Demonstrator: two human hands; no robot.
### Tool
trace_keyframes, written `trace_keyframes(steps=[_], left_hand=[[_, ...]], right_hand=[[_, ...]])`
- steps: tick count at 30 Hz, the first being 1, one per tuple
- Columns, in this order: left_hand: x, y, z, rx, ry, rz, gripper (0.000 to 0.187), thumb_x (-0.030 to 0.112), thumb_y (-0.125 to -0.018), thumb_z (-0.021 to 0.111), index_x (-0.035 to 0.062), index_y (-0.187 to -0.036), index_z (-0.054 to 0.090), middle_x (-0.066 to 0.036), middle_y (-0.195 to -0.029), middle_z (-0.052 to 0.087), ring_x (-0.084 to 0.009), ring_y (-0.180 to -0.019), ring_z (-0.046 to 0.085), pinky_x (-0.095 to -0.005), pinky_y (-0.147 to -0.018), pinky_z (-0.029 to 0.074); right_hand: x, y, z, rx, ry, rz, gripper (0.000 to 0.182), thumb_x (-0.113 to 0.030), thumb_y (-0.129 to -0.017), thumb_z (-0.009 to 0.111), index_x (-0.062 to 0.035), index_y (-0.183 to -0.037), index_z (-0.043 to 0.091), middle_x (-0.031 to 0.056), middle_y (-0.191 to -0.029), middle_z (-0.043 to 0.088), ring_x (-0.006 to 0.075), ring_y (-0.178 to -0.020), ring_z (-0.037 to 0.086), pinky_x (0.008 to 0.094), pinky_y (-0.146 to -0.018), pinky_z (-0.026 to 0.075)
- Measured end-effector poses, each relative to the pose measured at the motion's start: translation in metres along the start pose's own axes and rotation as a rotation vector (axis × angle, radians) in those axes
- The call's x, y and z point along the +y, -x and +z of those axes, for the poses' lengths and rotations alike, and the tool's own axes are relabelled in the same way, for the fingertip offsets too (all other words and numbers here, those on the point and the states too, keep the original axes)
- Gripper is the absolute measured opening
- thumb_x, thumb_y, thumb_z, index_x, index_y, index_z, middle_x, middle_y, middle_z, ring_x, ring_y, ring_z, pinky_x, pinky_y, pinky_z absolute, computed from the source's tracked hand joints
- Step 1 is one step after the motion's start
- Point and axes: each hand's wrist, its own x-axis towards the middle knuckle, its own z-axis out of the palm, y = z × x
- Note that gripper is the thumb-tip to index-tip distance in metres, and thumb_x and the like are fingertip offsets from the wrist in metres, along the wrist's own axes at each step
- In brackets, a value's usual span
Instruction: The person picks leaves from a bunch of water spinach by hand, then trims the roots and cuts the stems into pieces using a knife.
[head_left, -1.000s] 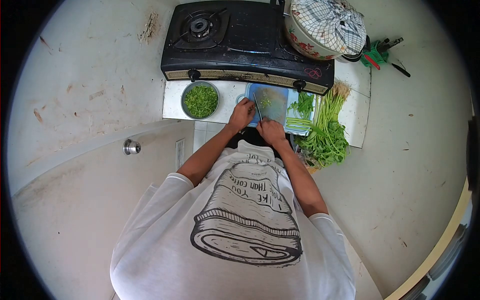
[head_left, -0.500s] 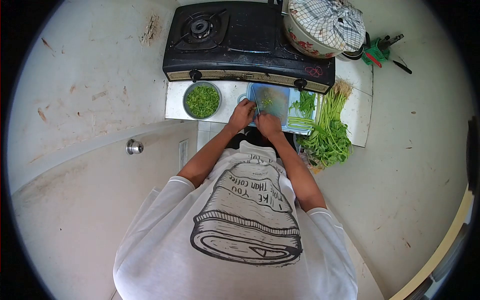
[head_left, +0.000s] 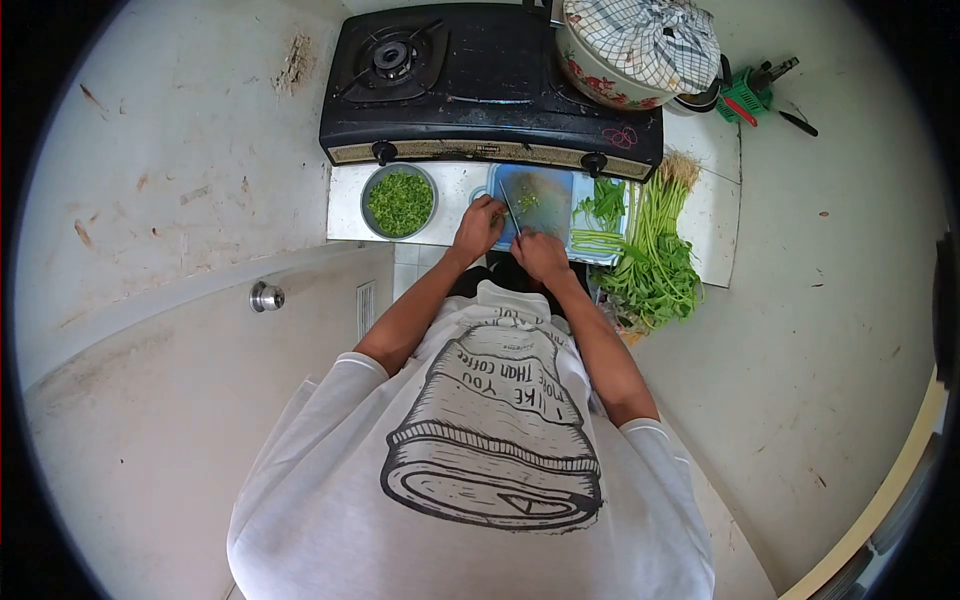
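My right hand (head_left: pixel 541 254) is wrapped round the handle of a knife (head_left: pixel 511 209), whose blade points up and left across the blue cutting board (head_left: pixel 550 205). At the board's left side my left hand (head_left: pixel 481 229) is closed with its fingertips beside the blade; what it grips is mostly hidden under the fingers. Small chopped green bits (head_left: pixel 527 201) lie on the board to the right of the blade. Left of the board, a grey bowl (head_left: pixel 370 216) holds chopped greens (head_left: pixel 400 204).
Long leafy stalks (head_left: pixel 655 240) lie at the counter's right, near cut leaves (head_left: pixel 604 203). Behind the board stand a black gas stove (head_left: pixel 490 60) and a cloth-covered pot (head_left: pixel 610 75). A green basket (head_left: pixel 745 95) with utensils is at the upper right.
The view has shifted slightly. My right hand and the knife have tilted a little, with the handle end farther right of my left hand.
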Motion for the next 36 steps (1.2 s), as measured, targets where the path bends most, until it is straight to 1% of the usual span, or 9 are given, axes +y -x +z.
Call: trace_keyframes(steps=[3,8,11,18,23,26,29,32,36], left_hand=[[-0.004,-0.001,0.001,0.014,-0.039,0.033,0.019,-0.001,-0.082,0.068,0.0005,-0.100,0.071,-0.018,-0.094,0.066,-0.0359,-0.088,0.068,-0.0431,-0.081,0.056],[-0.005,-0.001,0.002,0.032,-0.027,0.039,0.018,-0.001,-0.082,0.068,-0.0003,-0.100,0.071,-0.017,-0.094,0.067,-0.0350,-0.086,0.068,-0.0423,-0.080,0.057],[-0.006,0.000,0.003,0.048,-0.013,0.045,0.018,-0.001,-0.082,0.069,-0.0003,-0.100,0.071,-0.017,-0.094,0.067,-0.0341,-0.085,0.068,-0.0418,-0.079,0.057],[-0.007,0.000,0.001,0.018,0.055,-0.031,0.016,-0.001,-0.084,0.071,0.0001,-0.100,0.072,-0.016,-0.092,0.067,-0.0300,-0.081,0.070,-0.0390,-0.075,0.057],[-0.003,0.001,0.000,0.042,0.058,-0.043,0.015,-0.001,-0.085,0.071,0.0001,-0.099,0.073,-0.016,-0.094,0.069,-0.0291,-0.081,0.070,-0.0375,-0.075,0.058],[-0.006,0.001,0.002,0.051,0.047,-0.035,0.016,-0.001,-0.085,0.071,0.0001,-0.100,0.074,-0.016,-0.094,0.069,-0.0291,-0.080,0.070,-0.0373,-0.076,0.058],[-0.009,0.000,0.003,0.046,0.039,-0.021,0.017,-0.002,-0.084,0.071,-0.0001,-0.101,0.074,-0.016,-0.094,0.069,-0.0290,-0.080,0.070,-0.0372,-0.076,0.058],[-0.011,0.001,0.005,0.056,0.062,-0.025,0.018,-0.002,-0.083,0.070,-0.0001,-0.101,0.074,-0.016,-0.094,0.069,-0.0293,-0.080,0.069,-0.0375,-0.076,0.058],[-0.006,0.001,0.002,0.036,0.043,-0.048,0.018,-0.003,-0.082,0.070,-0.0002,-0.100,0.073,-0.016,-0.094,0.068,-0.0299,-0.081,0.069,-0.0386,-0.078,0.057]], right_hand=[[-0.005,0.000,0.000,-0.011,-0.002,0.029,0.040,-0.036,-0.102,0.054,0.0019,-0.096,0.068,0.0274,-0.079,0.072,0.0446,-0.075,0.073,0.0540,-0.073,0.059],[-0.007,-0.010,0.007,-0.005,-0.015,0.034,0.041,-0.036,-0.101,0.054,0.0023,-0.095,0.068,0.0274,-0.080,0.073,0.0453,-0.075,0.073,0.0537,-0.074,0.060],[-0.010,-0.019,0.006,0.033,0.033,0.016,0.034,-0.030,-0.097,0.059,0.0014,-0.092,0.071,0.0232,-0.079,0.074,0.0394,-0.073,0.075,0.0500,-0.070,0.061],[-0.012,-0.009,0.007,0.027,0.028,0.060,0.033,-0.030,-0.097,0.059,0.0005,-0.093,0.071,0.0227,-0.081,0.075,0.0389,-0.076,0.076,0.0496,-0.071,0.061],[0.000,0.000,0.010,0.015,0.024,0.040,0.035,-0.032,-0.099,0.058,-0.0003,-0.092,0.070,0.0226,-0.081,0.075,0.0394,-0.075,0.075,0.0489,-0.072,0.061],[-0.001,0.000,0.004,-0.015,-0.017,0.077,0.041,-0.036,-0.102,0.054,0.0016,-0.094,0.068,0.0267,-0.080,0.072,0.0433,-0.080,0.073,0.0527,-0.077,0.059],[-0.002,0.000,0.006,0.021,0.037,0.015,0.038,-0.033,-0.101,0.056,0.0004,-0.093,0.070,0.0231,-0.079,0.074,0.0402,-0.074,0.075,0.0499,-0.071,0.061],[-0.009,-0.001,0.000,-0.021,0.040,0.039,0.038,-0.034,-0.101,0.055,0.0002,-0.092,0.070,0.0234,-0.079,0.074,0.0403,-0.074,0.075,0.0502,-0.071,0.061],[-0.007,-0.008,0.004,-0.013,0.039,0.013,0.038,-0.034,-0.101,0.055,0.0001,-0.092,0.071,0.0234,-0.082,0.074,0.0406,-0.076,0.075,0.0508,-0.073,0.060]])
